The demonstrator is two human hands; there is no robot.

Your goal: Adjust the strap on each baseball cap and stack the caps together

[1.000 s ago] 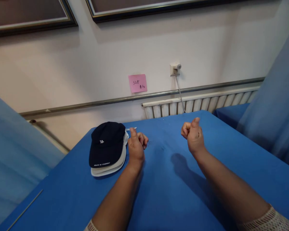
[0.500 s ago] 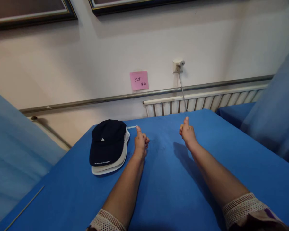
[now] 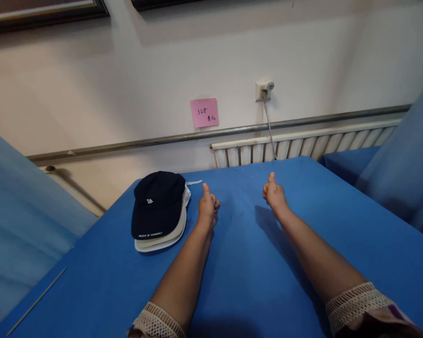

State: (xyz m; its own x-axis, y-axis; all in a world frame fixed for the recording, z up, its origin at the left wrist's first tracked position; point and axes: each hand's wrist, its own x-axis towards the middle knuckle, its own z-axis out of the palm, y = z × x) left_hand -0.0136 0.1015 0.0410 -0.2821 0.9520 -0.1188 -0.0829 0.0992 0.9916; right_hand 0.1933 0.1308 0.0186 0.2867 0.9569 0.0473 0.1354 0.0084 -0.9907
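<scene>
My left hand [image 3: 207,206] is held above the blue-covered table [image 3: 239,263], fingers curled into a fist and thumb pointing up. Nothing shows in it. Just to its left lies a stack of caps: a navy baseball cap [image 3: 158,204] on top, with pale cap brims [image 3: 162,244] showing beneath. A thin white strap [image 3: 194,182] sticks out from the stack, close to my left thumb but apart from it. My right hand [image 3: 275,196] makes the same thumb-up fist over the right part of the table, holding nothing visible, its shadow on the cover.
A thin rod [image 3: 37,300] lies at the table's left edge. Blue curtains [image 3: 24,225] hang on both sides. Behind stand a radiator [image 3: 285,148], a metal rail [image 3: 162,139], a plugged-in cord [image 3: 269,122] and a pink note [image 3: 204,112] on the wall.
The view has tilted slightly downward. My left thumb now sits a little right of the strap, which it overlapped before. Both hands keep their thumb-up shape; the caps stay put.
</scene>
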